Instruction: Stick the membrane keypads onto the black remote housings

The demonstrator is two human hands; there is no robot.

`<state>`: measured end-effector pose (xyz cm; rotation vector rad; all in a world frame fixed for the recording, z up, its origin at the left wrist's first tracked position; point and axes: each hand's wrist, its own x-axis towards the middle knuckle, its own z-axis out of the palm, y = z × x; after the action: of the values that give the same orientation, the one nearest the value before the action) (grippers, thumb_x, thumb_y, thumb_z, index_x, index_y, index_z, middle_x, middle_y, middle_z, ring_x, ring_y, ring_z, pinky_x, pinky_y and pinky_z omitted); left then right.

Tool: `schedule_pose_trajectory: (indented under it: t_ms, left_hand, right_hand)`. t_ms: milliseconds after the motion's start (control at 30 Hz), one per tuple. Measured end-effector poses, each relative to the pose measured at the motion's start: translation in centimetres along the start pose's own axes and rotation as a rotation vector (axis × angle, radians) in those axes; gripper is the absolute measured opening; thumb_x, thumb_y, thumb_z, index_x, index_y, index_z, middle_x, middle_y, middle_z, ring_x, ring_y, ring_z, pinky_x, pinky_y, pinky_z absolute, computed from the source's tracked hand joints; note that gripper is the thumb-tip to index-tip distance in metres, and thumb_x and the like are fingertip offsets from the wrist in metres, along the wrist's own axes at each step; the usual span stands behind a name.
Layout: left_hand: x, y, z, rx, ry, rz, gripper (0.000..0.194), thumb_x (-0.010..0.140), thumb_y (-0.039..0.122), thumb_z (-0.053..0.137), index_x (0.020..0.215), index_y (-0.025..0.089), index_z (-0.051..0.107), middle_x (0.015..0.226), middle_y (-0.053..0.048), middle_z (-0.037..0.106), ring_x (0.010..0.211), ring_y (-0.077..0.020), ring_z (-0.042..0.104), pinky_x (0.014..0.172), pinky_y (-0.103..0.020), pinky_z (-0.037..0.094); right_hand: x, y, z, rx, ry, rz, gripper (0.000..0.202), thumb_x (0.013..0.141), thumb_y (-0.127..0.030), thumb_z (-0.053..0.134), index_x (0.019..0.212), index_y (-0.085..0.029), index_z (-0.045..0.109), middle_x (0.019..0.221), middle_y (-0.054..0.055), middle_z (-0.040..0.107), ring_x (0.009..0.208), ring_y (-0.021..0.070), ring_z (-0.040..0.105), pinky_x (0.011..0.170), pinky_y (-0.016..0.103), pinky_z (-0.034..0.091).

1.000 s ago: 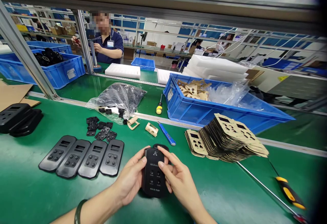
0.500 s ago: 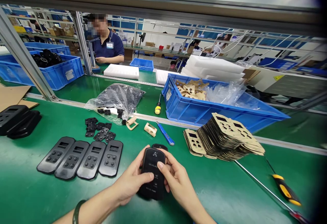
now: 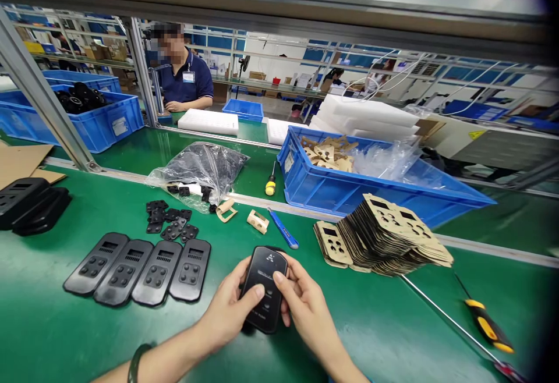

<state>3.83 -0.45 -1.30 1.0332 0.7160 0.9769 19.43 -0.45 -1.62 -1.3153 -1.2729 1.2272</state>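
Item: glossy black plastic remote casing [image 3: 263, 287], held over green bench mat [image 3: 393, 325]
I saw left hand [image 3: 227, 310] and right hand [image 3: 301, 304] both clasping it, thumbs on its face

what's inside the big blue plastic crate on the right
The big blue plastic crate holds tan die-cut card pieces and crumpled clear plastic film. Its near wall hides whatever lies lower.

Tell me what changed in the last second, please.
The black remote panel, held by left hand and right hand, tilted so its top leans right; both thumbs slid lower on it. The four panels and label stack stayed put.
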Motion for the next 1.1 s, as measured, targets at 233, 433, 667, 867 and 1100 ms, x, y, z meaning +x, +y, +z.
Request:
schedule_pose_trajectory:
  t_ms: [233,433,667,867,1100]
  left_hand:
    - [-0.2,-0.5,1.1,-0.027,-0.035,-0.107,0.079,0.059,0.029,0.083,0.126,0.021,0.042,0.08,-0.002,0.064,0.058,-0.0125,0.058,0.051,-0.024,0.048]
    - [-0.3,-0.6,-0.1,0.033,-0.122,-0.123,0.091,0.075,0.042,0.07,0.145,0.026,0.015,0.097,-0.007,0.064,0.074,-0.0186,0.065,0.062,-0.03,0.053]
    - [0.4,0.1,-1.7,0.505,0.181,0.083,0.056,0.092,0.051,0.037,0.138,0.02,0.038,0.131,-0.014,0.048,0.115,-0.0257,0.049,0.097,-0.043,0.043]
    - [0.9,-0.6,-2.2,0.326,0.222,-0.002,0.054,0.09,0.054,0.039,0.13,0.018,0.043,0.126,-0.015,0.049,0.108,-0.0245,0.053,0.086,-0.04,0.05]
    - [1.2,-0.6,-2.4,0.301,0.23,0.0,0.052,0.088,0.054,0.044,0.126,0.018,0.047,0.123,-0.015,0.051,0.107,-0.0243,0.053,0.085,-0.039,0.05]
  right_hand:
    - [-0.2,0.3,0.1,-0.023,0.019,-0.046,0.047,0.089,-0.05,0.053,0.123,-0.019,0.044,0.052,-0.008,0.045,0.039,0.0089,0.042,0.034,0.017,0.037]
    - [0.6,0.2,-0.5,0.017,-0.022,-0.057,0.046,0.088,-0.051,0.052,0.122,-0.023,0.039,0.065,-0.007,0.049,0.039,0.0068,0.041,0.033,0.016,0.035]
    - [3.3,0.9,-2.9,-0.195,-0.017,-0.077,0.044,0.084,-0.052,0.05,0.114,-0.021,0.052,0.083,0.0,0.05,0.042,0.0071,0.043,0.034,0.021,0.037]
    - [4.9,2.0,-5.9,-0.586,0.159,-0.198,0.04,0.089,-0.039,0.039,0.117,-0.017,0.056,0.091,0.007,0.055,0.062,0.018,0.056,0.062,0.036,0.052]
    - [4.9,1.1,-10.6,-1.083,0.328,-0.214,0.041,0.07,-0.011,0.054,0.11,-0.012,0.061,0.121,0.02,0.057,0.104,0.0377,0.049,0.082,0.049,0.043]
